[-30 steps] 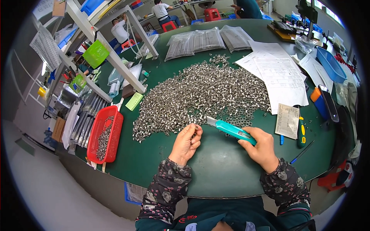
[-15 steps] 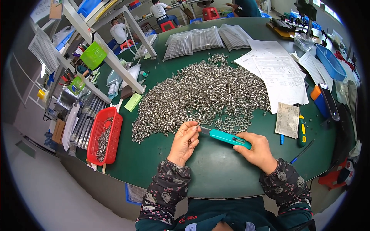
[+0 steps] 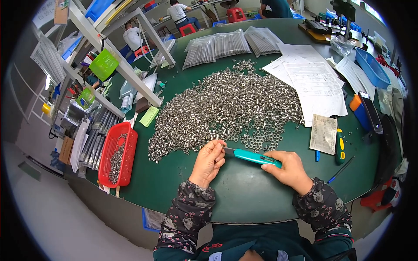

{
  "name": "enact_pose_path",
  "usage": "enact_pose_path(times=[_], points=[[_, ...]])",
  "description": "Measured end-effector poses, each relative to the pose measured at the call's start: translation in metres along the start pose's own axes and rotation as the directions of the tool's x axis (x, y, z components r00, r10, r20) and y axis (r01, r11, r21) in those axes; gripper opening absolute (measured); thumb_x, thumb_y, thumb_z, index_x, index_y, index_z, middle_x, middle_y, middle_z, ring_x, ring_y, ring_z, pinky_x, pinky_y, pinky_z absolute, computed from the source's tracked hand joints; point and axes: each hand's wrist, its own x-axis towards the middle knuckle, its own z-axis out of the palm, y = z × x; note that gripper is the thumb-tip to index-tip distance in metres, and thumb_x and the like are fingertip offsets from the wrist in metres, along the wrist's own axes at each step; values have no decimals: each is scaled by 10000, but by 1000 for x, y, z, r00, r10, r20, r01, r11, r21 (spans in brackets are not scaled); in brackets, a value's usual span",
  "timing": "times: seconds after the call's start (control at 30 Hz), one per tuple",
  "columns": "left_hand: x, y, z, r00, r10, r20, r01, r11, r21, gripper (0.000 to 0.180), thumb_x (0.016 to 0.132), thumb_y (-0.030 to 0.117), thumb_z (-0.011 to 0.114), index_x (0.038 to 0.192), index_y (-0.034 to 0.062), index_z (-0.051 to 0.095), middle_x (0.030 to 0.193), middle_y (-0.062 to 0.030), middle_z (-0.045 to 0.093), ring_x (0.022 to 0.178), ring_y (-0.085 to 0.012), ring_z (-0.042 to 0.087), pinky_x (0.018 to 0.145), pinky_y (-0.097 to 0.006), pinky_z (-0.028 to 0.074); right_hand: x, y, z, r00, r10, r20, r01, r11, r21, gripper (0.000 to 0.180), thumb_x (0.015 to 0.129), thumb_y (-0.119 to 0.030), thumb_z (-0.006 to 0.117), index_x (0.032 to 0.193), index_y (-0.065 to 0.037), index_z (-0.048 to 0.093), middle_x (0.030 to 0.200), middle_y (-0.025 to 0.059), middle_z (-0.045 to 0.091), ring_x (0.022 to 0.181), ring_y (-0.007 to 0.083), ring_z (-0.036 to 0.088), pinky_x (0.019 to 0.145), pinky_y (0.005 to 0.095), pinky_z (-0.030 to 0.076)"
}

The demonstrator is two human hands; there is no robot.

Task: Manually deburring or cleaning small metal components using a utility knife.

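Note:
A teal utility knife (image 3: 252, 157) lies in my right hand (image 3: 289, 169), thumb on its handle and blade pointing left. Its blade tip meets the fingertips of my left hand (image 3: 208, 162), which are pinched on a small metal ring (image 3: 223, 145), mostly covered by the fingers. Just beyond both hands spreads a wide heap of small silver metal rings (image 3: 226, 104), some lying flat in a loose single layer at its near right. The green tabletop (image 3: 226, 198) shows below the hands.
On the left stands a red plastic basket (image 3: 130, 161) with more metal pieces. Bagged rods (image 3: 230, 45) lie at the back. Papers (image 3: 313, 82), a card (image 3: 323, 135), a green-yellow screwdriver (image 3: 340, 148), a pen (image 3: 342, 168) and a phone (image 3: 370, 111) lie right. A shelf frame rises at left.
The knife and the left fingertips have shifted very slightly left and down in the picture. Both grips stay the same, and the blade is still at the ring.

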Motion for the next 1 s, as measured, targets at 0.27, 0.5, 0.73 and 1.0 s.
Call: enact_pose_path(times=[0.27,0.5,0.73,1.0], points=[[-3,2,9,992,-56,-117,52,998,-35,177,899,187,450,927,28,521,752,-11,464,505,-32,317,375,-147,232,1,-1,1,934,-197,-297,156,975,-155,275,699,-238,656,910,-70,601,714,103,581,596,286,562,524,369,432],[-3,7,12,994,-5,-108,6,1000,7,189,901,182,443,985,29,517,781,-18,473,515,-30,321,378,-141,237,-1,-3,0,960,-169,-225,141,981,-136,281,694,-227,654,914,-60,602,767,124,598,641,307,575,556,365,449],[-3,5,10,995,30,-99,-24,998,66,191,887,141,468,1018,16,529,798,-19,493,511,-21,325,381,-139,238,0,-1,1,985,-91,-147,82,995,-64,297,697,-248,651,922,-59,612,794,138,609,677,309,586,596,364,456],[-3,5,11,990,113,-87,-96,978,187,131,861,95,507,975,32,522,749,-11,527,463,-23,311,372,-146,224,2,2,2,999,17,-35,-14,995,96,280,707,-259,650,891,-50,620,724,136,611,664,284,593,598,340,453]])
